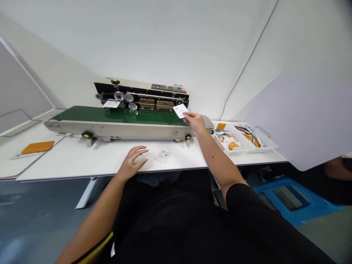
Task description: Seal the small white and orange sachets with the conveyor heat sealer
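Note:
My right hand (194,121) pinches a small white packet (180,110) by its lower right edge. It holds the packet above the right end of the green conveyor belt (154,117), by the intake side of the band sealing machine (143,96). Over the table's front part, my left hand (132,161) is empty, with thumb and fingers apart. Just right of it a printed white packet (163,156) lies flat on the table. Another white packet (111,103) sticks out of the sealer's rollers at the left.
Two white plastic trays (254,148) with orange and white packets stand at the table's right. An orange packet (37,147) lies on something white at the far left. A blue stool (297,201) and part of another person (339,168) are at the right.

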`<state>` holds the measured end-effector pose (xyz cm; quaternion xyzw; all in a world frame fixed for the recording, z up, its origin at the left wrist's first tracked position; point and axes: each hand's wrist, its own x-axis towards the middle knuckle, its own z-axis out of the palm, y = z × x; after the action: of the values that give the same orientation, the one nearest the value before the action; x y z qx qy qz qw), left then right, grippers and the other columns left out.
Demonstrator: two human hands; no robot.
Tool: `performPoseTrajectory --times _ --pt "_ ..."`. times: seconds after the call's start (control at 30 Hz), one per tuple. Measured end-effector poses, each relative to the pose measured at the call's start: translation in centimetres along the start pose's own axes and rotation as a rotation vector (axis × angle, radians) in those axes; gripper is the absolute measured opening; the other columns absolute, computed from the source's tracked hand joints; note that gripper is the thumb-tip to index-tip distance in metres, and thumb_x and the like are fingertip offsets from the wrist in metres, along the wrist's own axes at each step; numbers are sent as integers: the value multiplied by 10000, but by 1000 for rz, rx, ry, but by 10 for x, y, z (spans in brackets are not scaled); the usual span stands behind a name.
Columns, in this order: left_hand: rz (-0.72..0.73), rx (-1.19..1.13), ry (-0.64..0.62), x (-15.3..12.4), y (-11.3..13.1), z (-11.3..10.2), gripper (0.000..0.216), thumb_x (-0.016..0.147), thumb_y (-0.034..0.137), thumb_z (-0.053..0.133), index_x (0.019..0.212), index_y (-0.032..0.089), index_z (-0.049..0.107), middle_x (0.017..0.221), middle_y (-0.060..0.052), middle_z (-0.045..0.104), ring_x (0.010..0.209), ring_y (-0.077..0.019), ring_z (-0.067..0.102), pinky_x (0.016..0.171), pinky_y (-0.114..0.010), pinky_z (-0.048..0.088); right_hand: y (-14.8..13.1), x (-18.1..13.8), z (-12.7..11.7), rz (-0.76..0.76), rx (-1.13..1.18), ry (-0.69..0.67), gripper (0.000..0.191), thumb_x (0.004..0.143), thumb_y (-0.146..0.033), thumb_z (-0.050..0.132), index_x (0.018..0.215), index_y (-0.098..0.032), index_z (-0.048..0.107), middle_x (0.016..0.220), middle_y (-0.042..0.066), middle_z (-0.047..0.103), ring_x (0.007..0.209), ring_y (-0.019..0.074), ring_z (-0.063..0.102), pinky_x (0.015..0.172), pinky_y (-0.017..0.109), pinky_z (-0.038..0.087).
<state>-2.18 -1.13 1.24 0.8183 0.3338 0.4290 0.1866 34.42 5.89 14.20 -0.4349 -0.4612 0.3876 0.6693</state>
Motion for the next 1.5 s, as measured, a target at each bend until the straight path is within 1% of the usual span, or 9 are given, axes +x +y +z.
performPoseTrajectory --times 0.2,0.47,0.67,0.73,0.83,1.0,1.17,1.3,1.5 --pt "2 63 -1 0 1 0 323 1006 474 598 1219 272 735 1400 -106 645 1343 -298 565 1203 -528 431 -6 48 -2 119 5 285 149 803 -19 711 898 -132 729 787 -21 704 639 44 639 703 157 595" --pt "8 58 -7 2 1 -2 302 998 479 609 1154 280 774 1350 -100 679 1303 -298 597 1179 -510 452 -5 63 22 242 -64 142 174 806 8 721 882 -147 697 778 -9 708 691 77 673 692 189 596" --pt "31 -5 -53 5 2 -1 286 1008 456 606 1033 256 810 1051 -87 755 1017 -250 708 965 -407 578 5 11 21 -151 -588 86 264 931 -301 691 1176 -225 755 891 21 745 855 166 684 830 299 573" --pt "25 -6 -67 6 1 0 285 1011 455 606 1039 253 806 1014 -76 761 962 -238 717 912 -380 584 24 -31 24 -263 -704 -86 320 992 -402 606 1232 -256 761 1068 58 771 997 202 695 960 360 547" --pt "24 13 -82 7 0 2 289 1018 458 600 1053 249 795 1014 -66 767 951 -229 723 896 -355 576 62 -92 29 -299 -886 -580 491 904 -479 742 1339 -251 737 1395 114 694 1325 304 602 1164 452 427" --pt "14 39 -88 10 1 4 326 1013 501 596 1049 236 783 1018 -72 767 949 -228 719 894 -349 576 98 -136 27 -126 -1083 -936 1079 746 -569 884 1653 -254 392 1753 137 196 1627 415 163 1291 545 232" --pt "35 27 -175 13 5 0 425 991 564 590 1147 204 753 1160 -113 751 1101 -269 703 1011 -394 558 102 -141 40 -261 -899 -1113 605 959 -257 694 1549 -273 557 1705 53 362 1622 274 254 1299 409 264" --pt "65 -13 -250 15 3 -3 592 972 692 512 1233 208 731 1251 -135 737 1179 -311 686 1041 -425 549 110 -147 59 -199 -705 -927 456 977 -69 537 1331 -284 730 1487 14 649 1449 190 544 1215 345 394" --pt "-79 9 -227 13 3 3 637 902 769 556 1052 183 756 1040 -111 794 926 -280 737 864 -368 596 125 -145 64 230 -258 -557 245 969 -371 698 1110 -172 716 824 15 761 754 157 758 734 253 602"
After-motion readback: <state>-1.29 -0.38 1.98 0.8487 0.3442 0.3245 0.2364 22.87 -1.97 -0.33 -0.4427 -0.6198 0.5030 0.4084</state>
